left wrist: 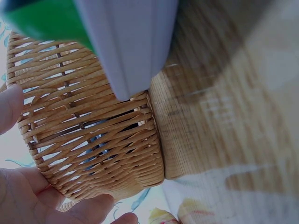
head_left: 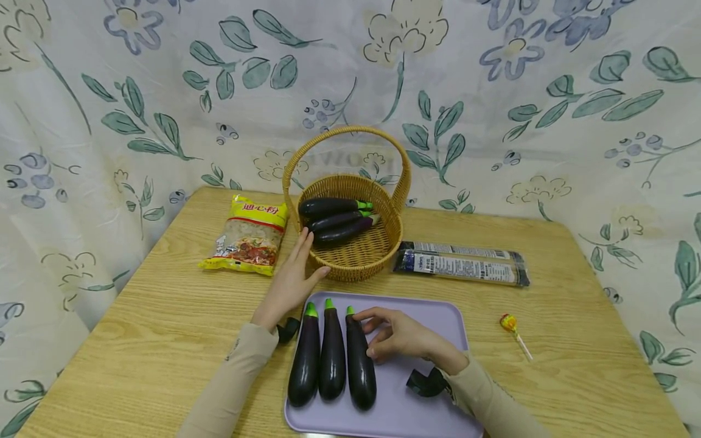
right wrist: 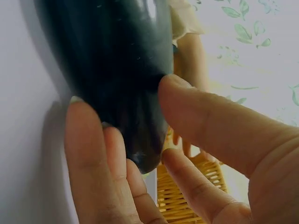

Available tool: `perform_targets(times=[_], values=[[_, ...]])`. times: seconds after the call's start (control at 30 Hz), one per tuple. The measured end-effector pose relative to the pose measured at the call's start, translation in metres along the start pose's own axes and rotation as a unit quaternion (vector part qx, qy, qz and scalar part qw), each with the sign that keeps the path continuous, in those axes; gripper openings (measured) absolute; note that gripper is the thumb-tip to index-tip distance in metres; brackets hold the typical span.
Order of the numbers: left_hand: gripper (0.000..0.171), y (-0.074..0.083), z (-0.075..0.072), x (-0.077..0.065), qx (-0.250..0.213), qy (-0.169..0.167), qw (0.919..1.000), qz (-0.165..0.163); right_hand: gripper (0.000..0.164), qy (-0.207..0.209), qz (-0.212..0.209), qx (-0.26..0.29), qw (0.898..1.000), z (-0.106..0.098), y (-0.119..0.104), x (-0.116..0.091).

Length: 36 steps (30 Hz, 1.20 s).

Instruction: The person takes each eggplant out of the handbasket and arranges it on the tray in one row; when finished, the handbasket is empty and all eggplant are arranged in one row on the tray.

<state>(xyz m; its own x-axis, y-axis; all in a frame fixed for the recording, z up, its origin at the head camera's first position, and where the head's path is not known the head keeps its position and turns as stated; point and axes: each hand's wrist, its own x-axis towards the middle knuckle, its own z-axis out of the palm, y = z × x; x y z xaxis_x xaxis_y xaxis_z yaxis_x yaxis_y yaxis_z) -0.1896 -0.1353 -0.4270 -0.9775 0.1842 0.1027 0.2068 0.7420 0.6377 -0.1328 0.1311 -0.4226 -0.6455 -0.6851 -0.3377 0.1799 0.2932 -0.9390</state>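
Three dark eggplants lie side by side on a lilac tray (head_left: pixel 413 407). My right hand (head_left: pixel 402 334) is at the upper part of the rightmost eggplant (head_left: pixel 361 371); in the right wrist view its thumb (right wrist: pixel 210 116) and fingers lie on opposite sides of that eggplant (right wrist: pixel 112 60). Behind the tray stands a wicker basket (head_left: pixel 356 271) with a tall handle, holding three more eggplants (head_left: pixel 336 210). My left hand (head_left: pixel 290 280) rests against the basket's left side, fingers extended toward the rim. The left wrist view shows the woven wall (left wrist: pixel 93 121) close to the fingers.
A yellow-topped bag of pasta (head_left: pixel 252 237) lies left of the basket. To its right is a long clear and dark packet (head_left: pixel 462 264). A lollipop (head_left: pixel 509 323) lies right of the tray on the wooden table (head_left: pixel 142 340). A floral curtain (head_left: pixel 350 73) hangs behind.
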Motion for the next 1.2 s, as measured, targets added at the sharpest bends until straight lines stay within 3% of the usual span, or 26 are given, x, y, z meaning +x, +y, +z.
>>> perform_targets(times=[0.43, 0.7, 1.2], values=[[0.081, -0.002, 0.0, 0.0, 0.005, 0.004, 1.0, 0.001, 0.061, 0.004, 0.002, -0.013, 1.0, 0.001, 0.0, 0.001], [0.082, -0.001, 0.0, 0.001, 0.005, 0.004, 1.0, 0.001, 0.06, 0.005, -0.018, -0.028, 0.999, -0.004, 0.001, 0.0], [0.081, 0.0, 0.001, 0.0, 0.007, 0.004, 1.0, 0.001, 0.058, 0.039, -0.023, -0.062, 0.997, -0.015, -0.002, -0.004]])
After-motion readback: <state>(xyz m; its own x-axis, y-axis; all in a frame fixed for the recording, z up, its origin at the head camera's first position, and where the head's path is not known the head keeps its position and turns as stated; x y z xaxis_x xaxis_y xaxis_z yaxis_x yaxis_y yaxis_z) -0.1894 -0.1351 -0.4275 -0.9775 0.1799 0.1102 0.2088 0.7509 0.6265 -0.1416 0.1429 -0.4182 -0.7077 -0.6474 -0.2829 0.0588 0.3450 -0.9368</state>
